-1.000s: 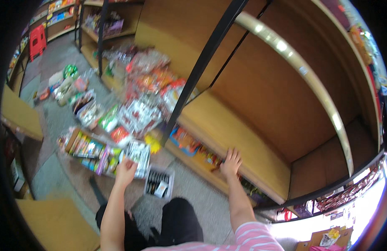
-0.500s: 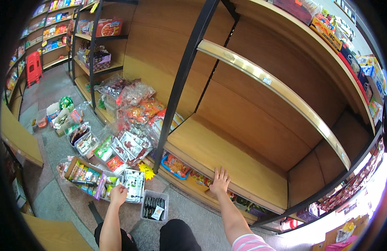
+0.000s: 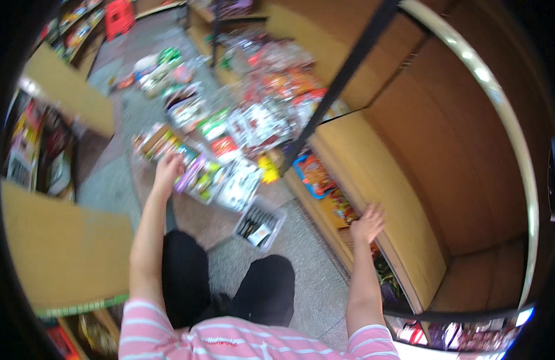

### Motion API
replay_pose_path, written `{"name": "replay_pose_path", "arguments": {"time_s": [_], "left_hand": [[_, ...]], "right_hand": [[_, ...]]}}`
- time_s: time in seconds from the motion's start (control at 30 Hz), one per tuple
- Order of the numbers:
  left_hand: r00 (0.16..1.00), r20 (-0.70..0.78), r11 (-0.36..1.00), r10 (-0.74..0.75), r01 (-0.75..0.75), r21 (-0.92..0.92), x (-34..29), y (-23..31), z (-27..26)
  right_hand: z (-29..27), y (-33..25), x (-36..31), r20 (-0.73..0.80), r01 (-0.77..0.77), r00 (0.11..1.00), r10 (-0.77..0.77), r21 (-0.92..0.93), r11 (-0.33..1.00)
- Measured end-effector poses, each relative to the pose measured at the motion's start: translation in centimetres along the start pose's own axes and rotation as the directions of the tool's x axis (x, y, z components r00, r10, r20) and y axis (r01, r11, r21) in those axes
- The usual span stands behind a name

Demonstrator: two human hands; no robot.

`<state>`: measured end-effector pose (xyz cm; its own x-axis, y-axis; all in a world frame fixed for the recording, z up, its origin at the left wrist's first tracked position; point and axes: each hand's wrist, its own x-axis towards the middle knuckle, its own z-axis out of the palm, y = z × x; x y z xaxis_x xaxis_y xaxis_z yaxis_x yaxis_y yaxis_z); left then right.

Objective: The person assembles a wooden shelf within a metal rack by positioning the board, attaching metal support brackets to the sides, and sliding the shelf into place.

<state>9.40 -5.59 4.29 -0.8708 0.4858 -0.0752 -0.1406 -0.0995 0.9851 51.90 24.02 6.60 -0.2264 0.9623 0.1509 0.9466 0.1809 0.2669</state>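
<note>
Box [image 3: 152, 139]: on the floor [image 3: 304, 240], ahead and left of the knees [image 3: 268, 276]; I read its long axis as slanting from far left to near right.
Box look: tan end wall, open top, small bright packets [image 3: 169, 144] packed in; blur on my feed hides detail.
Left hand [image 3: 168, 171]: at the box's near side, fingers curled together; I cannot tell whether they clamp anything.
Shelf board [image 3: 394, 198]: low, to the right; long axis runs from beside the black post [image 3: 347, 78] back toward near right.
Board look: plain yellowish-tan, paler front edge.
Right hand [image 3: 367, 224]: laid across that front edge, fingers slightly apart, clamped on nothing.
</note>
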Motion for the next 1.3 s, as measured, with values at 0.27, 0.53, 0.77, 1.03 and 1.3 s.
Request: {"name": "replay_pose_path", "arguments": {"time_s": [0.27,0.53,0.77,1.03,1.3], "left_hand": [[0.904,-0.428,0.701,-0.012,0.313,0.641,-10.6,-8.1,-21.8],[0.691,-0.293,-0.020,-0.661,0.374,0.927,-29.4,-15.0,-25.5],[0.657,-0.667,0.062,-0.352,0.727,0.684,-35.0,-11.5,-29.9],[0.825,-0.330,0.119,-0.459,0.425,0.897,-28.8,-12.4,-24.2],[0.918,-0.143,0.499,-0.370,0.327,0.803,-22.6,-19.6,-20.1]], "right_hand": [[2.3,-0.1,-0.5,-0.245,0.010,0.968,-0.051,-0.164,0.986],[4.7,2.0,0.5,-0.329,0.055,0.937,-0.118,-0.196,0.979],[4.5,2.7,1.9,-0.291,0.152,0.919,-0.267,-0.363,0.919],[4.5,2.8,1.5,-0.299,0.110,0.931,-0.210,-0.318,0.942],[7.1,3.5,2.3,-0.453,0.032,0.852,-0.262,-0.455,0.890]]}}
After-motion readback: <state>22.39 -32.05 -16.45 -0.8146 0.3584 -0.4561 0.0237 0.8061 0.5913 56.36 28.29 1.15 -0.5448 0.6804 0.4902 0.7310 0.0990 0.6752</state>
